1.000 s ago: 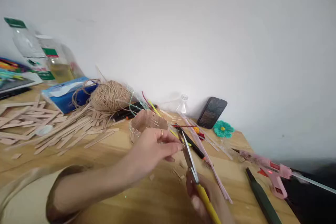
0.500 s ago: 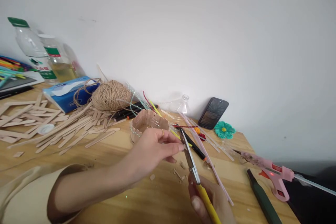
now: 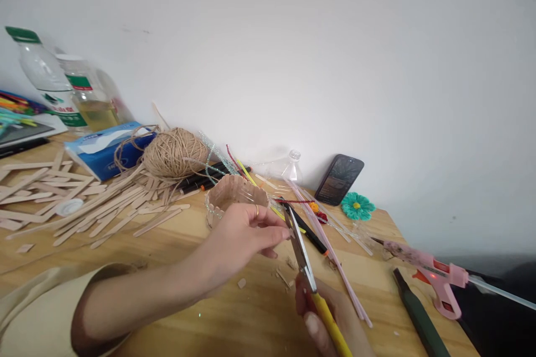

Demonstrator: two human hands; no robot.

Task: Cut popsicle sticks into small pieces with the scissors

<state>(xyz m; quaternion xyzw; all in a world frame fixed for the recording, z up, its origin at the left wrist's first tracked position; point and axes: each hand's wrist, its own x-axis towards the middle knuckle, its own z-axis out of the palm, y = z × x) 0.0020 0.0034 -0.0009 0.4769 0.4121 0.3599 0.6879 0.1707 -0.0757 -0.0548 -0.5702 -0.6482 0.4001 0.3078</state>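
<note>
Scissors point(image 3: 305, 263): one, blades extending forward from the right grip.
Right hand point(image 3: 344, 308): clenched around yellow handle.
Left hand point(image 3: 240, 237): fingertips beside blades; grip contents cannot be told.
Phone point(image 3: 339, 180): one.
Glue gun point(image 3: 433, 274): one.

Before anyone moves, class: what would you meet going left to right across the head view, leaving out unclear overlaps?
Green-capped bottle, ball of twine, round wooden container, clear bottle neck, phone, pink glue gun.
</note>
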